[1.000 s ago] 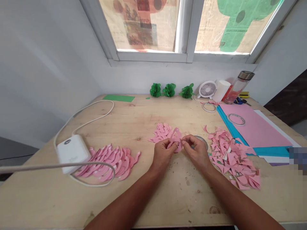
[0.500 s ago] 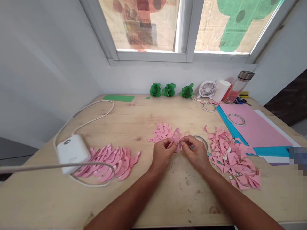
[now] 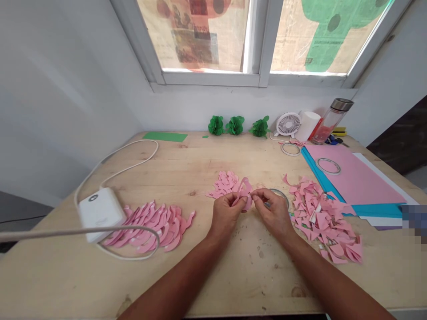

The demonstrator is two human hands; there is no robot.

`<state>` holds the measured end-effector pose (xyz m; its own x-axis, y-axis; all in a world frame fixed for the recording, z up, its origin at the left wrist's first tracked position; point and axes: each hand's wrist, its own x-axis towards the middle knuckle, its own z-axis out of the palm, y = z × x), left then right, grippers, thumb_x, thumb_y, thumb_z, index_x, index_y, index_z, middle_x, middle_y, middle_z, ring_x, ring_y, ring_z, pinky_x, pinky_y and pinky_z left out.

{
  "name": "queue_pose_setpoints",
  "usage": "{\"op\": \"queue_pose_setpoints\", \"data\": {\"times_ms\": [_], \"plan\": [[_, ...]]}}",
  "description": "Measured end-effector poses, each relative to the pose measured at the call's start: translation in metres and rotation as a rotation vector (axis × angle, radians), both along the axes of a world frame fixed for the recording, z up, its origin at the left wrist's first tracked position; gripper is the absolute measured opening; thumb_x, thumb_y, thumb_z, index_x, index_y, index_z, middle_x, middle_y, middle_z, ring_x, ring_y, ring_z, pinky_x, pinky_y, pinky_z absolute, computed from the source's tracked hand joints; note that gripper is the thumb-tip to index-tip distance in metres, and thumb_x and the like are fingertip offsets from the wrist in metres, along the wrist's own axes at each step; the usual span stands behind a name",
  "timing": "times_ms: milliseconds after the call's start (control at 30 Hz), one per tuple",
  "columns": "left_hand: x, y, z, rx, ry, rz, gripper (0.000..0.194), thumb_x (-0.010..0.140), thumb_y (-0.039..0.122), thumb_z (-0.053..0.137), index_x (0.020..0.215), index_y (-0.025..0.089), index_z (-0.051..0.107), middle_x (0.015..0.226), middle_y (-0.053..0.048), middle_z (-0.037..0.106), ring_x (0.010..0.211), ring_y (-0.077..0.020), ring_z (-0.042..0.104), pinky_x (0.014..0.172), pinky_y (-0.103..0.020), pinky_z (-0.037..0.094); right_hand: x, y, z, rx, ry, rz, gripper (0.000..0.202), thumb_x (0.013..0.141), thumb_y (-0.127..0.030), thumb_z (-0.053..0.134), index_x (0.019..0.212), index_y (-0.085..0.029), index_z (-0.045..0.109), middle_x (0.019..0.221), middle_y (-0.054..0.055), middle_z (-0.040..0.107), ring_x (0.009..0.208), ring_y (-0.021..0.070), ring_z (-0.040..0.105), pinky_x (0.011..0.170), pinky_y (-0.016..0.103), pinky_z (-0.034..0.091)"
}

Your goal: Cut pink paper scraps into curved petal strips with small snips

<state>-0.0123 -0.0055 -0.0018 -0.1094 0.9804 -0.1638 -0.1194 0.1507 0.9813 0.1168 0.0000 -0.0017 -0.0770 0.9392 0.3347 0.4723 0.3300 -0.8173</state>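
Observation:
Between the thumb and fingers of my left hand is a curved pink paper cutout, held above the middle of the table. My right hand has its thumb and fingertips pinched together at the cutout's right edge; whatever they grip is too small to make out. Just behind my left hand lies a small pile of pink paper pieces. A roll of tape lies partly hidden behind my right hand.
Curved pink cutouts lie left beside a white power bank with a looping cable. Pink scraps are heaped right, near pink sheets. Green paper balls, a small fan and a bottle stand at the back.
My right fingertips have shifted slightly right, away from the left thumb. The left hand and its cutout have hardly moved.

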Motion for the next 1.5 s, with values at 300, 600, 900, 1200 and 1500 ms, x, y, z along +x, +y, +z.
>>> {"op": "queue_pose_setpoints", "data": {"times_ms": [300,600,900,1200,1500], "plan": [[-0.0012,0.0011,-0.0016,-0.007,-0.062,-0.027,0.023,0.056,0.034,0.07,0.061,0.012,0.066,0.057,-0.001,0.057,0.056,-0.0115,0.052,0.056,-0.024,0.049,0.0002,0.0008,-0.0003,0.002,0.019,0.002,0.018,0.078,-0.023,0.048,0.08,-0.018,0.065,0.072,0.003,0.066,0.067,0.0151,0.058,0.063,0.024,0.044],[-0.0002,-0.0001,0.0029,-0.014,-0.064,0.007,0.018,0.059,0.029,0.067,0.059,0.011,0.064,0.054,0.001,0.053,0.053,-0.0098,0.049,0.055,-0.022,0.048,0.0008,0.0006,0.0019,-0.019,0.037,-0.028,0.018,0.078,-0.024,0.049,0.079,-0.017,0.066,0.072,0.003,0.066,0.065,0.0148,0.057,0.061,0.024,0.044],[-0.0006,0.0009,-0.0019,-0.008,-0.082,-0.008,0.023,0.058,0.034,0.068,0.059,0.011,0.063,0.055,0.0,0.054,0.053,-0.0102,0.049,0.053,-0.023,0.048,0.0001,-0.0001,0.0005,0.026,-0.014,0.005,0.018,0.079,-0.023,0.048,0.08,-0.019,0.065,0.072,0.004,0.066,0.067,0.0159,0.059,0.063,0.025,0.045],[-0.0016,0.0003,-0.0004,-0.044,-0.18,0.022,0.02,0.06,0.031,0.066,0.056,0.012,0.059,0.054,0.001,0.052,0.051,-0.0093,0.047,0.052,-0.023,0.046,0.0003,-0.0031,0.0002,0.307,-0.273,0.057,0.018,0.08,-0.018,0.047,0.085,-0.019,0.064,0.08,0.006,0.067,0.077,0.0195,0.058,0.072,0.033,0.044],[-0.0037,-0.0002,0.0051,-0.086,-0.264,0.011,0.022,0.058,0.031,0.067,0.054,0.011,0.059,0.055,-0.001,0.052,0.051,-0.0093,0.047,0.049,-0.022,0.045,0.0005,-0.0027,0.0009,0.343,-0.207,0.136,0.018,0.08,-0.016,0.05,0.088,-0.02,0.065,0.082,0.006,0.066,0.078,0.0186,0.058,0.071,0.032,0.045]]}}
